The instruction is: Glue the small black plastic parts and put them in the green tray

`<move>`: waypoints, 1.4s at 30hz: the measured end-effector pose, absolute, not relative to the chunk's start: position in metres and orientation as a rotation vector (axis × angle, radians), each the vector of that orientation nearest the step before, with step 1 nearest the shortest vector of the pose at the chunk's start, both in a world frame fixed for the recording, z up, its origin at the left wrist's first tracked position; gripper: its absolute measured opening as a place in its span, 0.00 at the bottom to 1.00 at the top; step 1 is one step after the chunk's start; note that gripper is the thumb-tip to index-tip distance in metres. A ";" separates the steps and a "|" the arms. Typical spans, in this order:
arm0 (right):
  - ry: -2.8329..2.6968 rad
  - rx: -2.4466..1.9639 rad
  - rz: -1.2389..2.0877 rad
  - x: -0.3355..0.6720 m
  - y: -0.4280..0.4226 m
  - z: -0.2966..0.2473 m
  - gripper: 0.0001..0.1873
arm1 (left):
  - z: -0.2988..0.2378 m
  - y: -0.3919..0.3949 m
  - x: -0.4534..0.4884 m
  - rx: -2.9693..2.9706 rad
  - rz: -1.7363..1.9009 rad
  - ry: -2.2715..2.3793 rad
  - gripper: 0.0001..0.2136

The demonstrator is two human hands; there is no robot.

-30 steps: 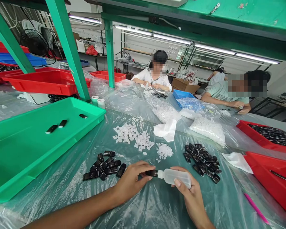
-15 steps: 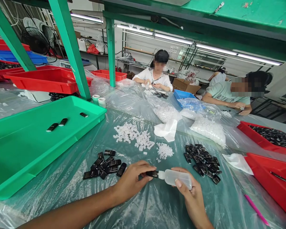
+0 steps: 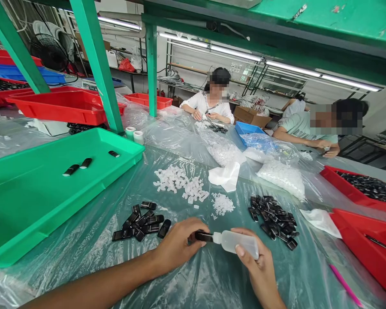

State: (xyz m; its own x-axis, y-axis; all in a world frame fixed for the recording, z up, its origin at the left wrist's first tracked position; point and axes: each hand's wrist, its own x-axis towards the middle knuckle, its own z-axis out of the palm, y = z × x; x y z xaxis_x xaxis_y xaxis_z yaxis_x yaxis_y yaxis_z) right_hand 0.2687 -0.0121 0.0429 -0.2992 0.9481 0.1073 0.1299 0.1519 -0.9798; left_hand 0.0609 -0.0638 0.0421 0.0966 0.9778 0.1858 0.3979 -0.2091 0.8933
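Between the fingers and thumb of my left hand (image 3: 183, 240) is a small black plastic case (image 3: 203, 236), partly covered by the fingers. My right hand (image 3: 259, 264) grips a translucent squeeze bottle (image 3: 239, 243), held on its side with its nozzle end against the case's right end. Whether any liquid comes out is too small to see. Left of my left hand lies a pile of black cases (image 3: 141, 223); another pile of black cases (image 3: 273, 219) is beyond my right hand. Small white plastic pieces (image 3: 180, 182) and a heap of tinier white bits (image 3: 222, 204) lie behind the hands.
A green tray (image 3: 51, 189) with 3 black cases stands at the left. Red trays (image 3: 366, 249) line the right side. A pink stick (image 3: 344, 285) lies near the right edge. Bags of white parts (image 3: 283, 176) sit farther back. Two co-workers (image 3: 209, 105) work across the table.
The black case and my left fingers have shifted slightly left, and more of the case shows. The bottle stays against it. The view has moved very slightly.
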 end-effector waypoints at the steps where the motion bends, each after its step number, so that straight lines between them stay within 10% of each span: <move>1: -1.603 -1.062 1.243 0.268 -0.014 0.043 0.17 | 0.042 -0.065 0.061 1.709 1.055 1.390 0.07; 42: -1.634 -1.092 1.226 0.270 -0.015 0.040 0.18 | 0.044 -0.062 0.058 1.801 1.016 1.368 0.16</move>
